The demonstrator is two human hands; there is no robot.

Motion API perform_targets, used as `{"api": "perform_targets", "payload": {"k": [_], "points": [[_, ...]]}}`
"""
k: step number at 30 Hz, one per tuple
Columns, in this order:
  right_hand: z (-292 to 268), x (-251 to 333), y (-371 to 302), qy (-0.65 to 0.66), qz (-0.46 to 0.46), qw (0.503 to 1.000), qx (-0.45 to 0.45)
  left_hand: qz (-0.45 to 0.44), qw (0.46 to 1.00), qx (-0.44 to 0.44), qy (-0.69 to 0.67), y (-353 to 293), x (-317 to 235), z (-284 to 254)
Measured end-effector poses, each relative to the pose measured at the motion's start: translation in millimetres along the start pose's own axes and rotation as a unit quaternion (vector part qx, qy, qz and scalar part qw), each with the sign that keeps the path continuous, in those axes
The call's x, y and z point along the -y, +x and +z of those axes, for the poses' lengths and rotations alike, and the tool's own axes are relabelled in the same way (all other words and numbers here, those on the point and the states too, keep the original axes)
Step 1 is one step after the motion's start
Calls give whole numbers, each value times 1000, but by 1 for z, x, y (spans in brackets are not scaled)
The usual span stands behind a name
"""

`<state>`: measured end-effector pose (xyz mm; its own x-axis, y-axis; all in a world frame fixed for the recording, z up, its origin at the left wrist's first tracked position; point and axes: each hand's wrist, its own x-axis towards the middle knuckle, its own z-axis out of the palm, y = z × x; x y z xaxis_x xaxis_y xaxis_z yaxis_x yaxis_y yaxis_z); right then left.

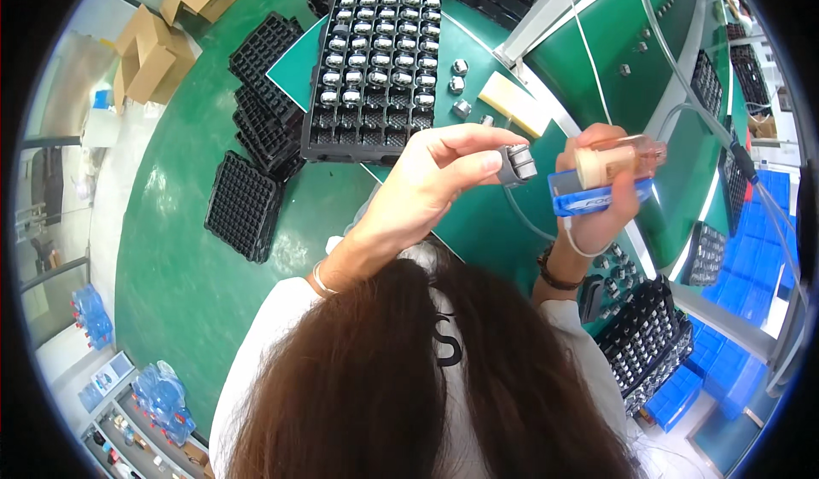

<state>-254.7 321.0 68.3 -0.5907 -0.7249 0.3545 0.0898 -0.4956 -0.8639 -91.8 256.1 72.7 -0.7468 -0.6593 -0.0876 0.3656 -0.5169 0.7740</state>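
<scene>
My left hand (426, 176) pinches a small silver-grey metal part (517, 165) between thumb and fingers, with its ribbed face toward the right. Close beside it, my right hand (601, 214) is wrapped round a handheld device (618, 162) with a cream round end, a clear amber body and a blue band; its exact kind is not plain. The part and the device are apart. Beyond my left hand, a black tray (358, 150) holds rows of shiny metal parts, with the nearest pockets bare. A few loose metal parts (459, 67) stand beside the tray.
A cream block (514, 104) lies on the green table (478, 223). Stacked black trays (243, 206) rest on the green floor at left. More metal parts (618, 274) and a filled tray (644, 334) sit near my right forearm. Cables (682, 69) hang at right.
</scene>
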Motion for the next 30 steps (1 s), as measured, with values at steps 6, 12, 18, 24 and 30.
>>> {"api": "perform_targets", "payload": {"k": [6,12,18,24,30], "points": [[-2,0,-6,-18,32,997,61,-41,995,8,-90,-2,3,4],[9,10,-11,-69,42,995,66,7,999,-9,41,-3,-1,10],[11,10,-9,-78,18,994,72,58,992,-5,114,-2,-2,6],[-5,7,5,203,234,942,132,-2,999,6,48,1,-3,4],[7,6,-3,52,133,987,73,44,995,-6,92,3,6,2]]}}
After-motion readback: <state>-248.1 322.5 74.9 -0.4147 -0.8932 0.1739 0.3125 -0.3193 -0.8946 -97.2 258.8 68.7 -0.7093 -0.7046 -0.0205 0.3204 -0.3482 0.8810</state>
